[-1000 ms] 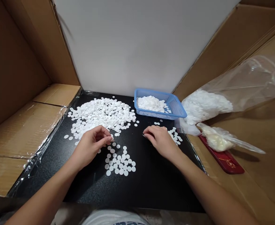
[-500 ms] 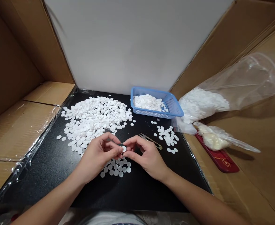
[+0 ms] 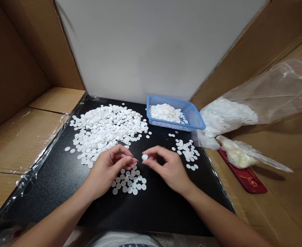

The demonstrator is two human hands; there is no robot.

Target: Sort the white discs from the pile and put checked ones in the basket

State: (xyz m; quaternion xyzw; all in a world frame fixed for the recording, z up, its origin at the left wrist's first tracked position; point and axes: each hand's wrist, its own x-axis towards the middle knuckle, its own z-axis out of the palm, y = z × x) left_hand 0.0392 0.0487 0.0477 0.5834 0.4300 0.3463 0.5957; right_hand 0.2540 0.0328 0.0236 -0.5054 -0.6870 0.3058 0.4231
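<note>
1. The right hand (image 3: pixel 167 168) pinches one white disc (image 3: pixel 145 156) between thumb and forefinger, in the gap between the hands, above the black tabletop (image 3: pixel 166 209).
2. That disc's flat face points up toward the viewer; its outline is round, with length and width much alike.
3. The left hand (image 3: pixel 109 166) has its fingertips drawn together above the loose discs (image 3: pixel 130 189); whether they grip anything, I cannot tell.

This looks like a makeshift workshop spot, boxed in by cardboard (image 3: pixel 29 44). White discs (image 3: pixel 109 125) heap near the black worktop (image 3: pixel 161 212)'s far-left corner; a blue basket (image 3: pixel 170 124) holds more by its far-right corner.
</note>
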